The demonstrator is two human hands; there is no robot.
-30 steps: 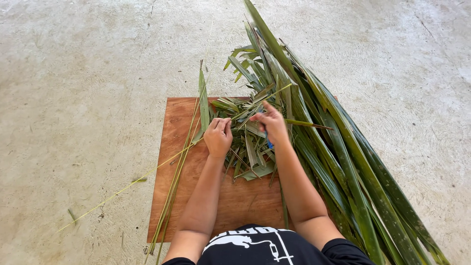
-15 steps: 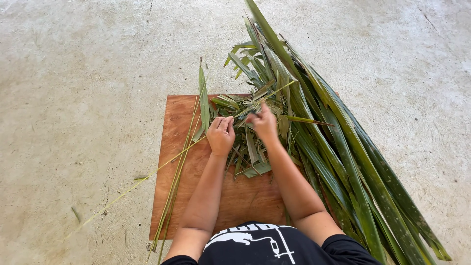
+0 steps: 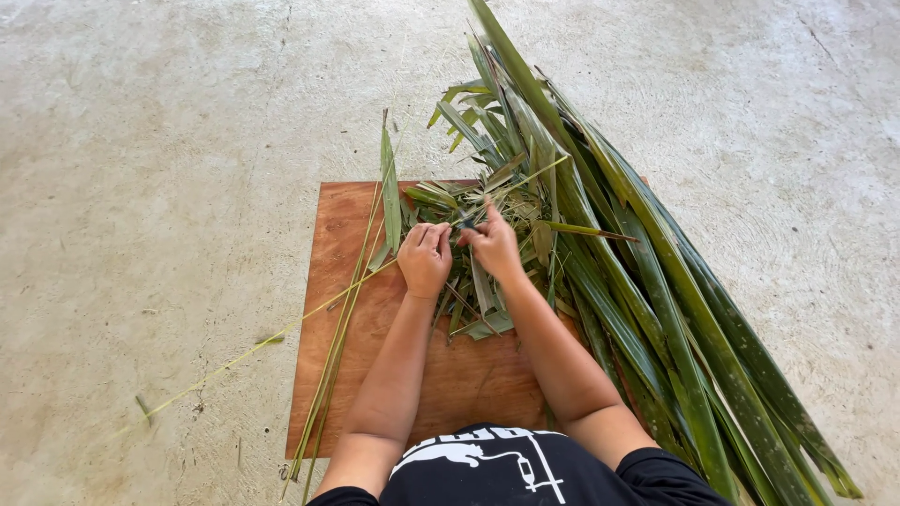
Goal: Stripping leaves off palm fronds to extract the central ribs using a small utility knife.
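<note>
A narrow green leaf strip [image 3: 466, 221] is lying across the top of a small heap of cut leaf pieces [image 3: 478, 281], and both hands are working on it. The right hand [image 3: 494, 245] is pinching the strip between thumb and fingertips, its grip clenched on the leaf with the forefinger pointing away from the person. The left hand [image 3: 425, 257] is sitting just beside it, fingers curled into a closed grip; it seems to be pinching the near end of the same strip, though the exact contact is too small to tell for sure. The two hands are nearly touching each other.

The heap of cut pieces is resting on the far half of a reddish-brown wooden board [image 3: 352, 309] that is lying flat on the floor. Along the board's left side, a bundle of thin pale leaf ribs [image 3: 330, 375] is running from the far edge toward the person, with one upright leaf blade [image 3: 389, 187] sticking out at its far end. A single thin stalk [image 3: 253, 349] is trailing off the board to the left.

To the right, a large pile of long green palm leaves [image 3: 675, 309] is stretching diagonally, overlapping the board's right edge. Everything is sitting on a pale concrete floor [image 3: 141, 141]. The person is wearing a black shirt [image 3: 506, 473]
</note>
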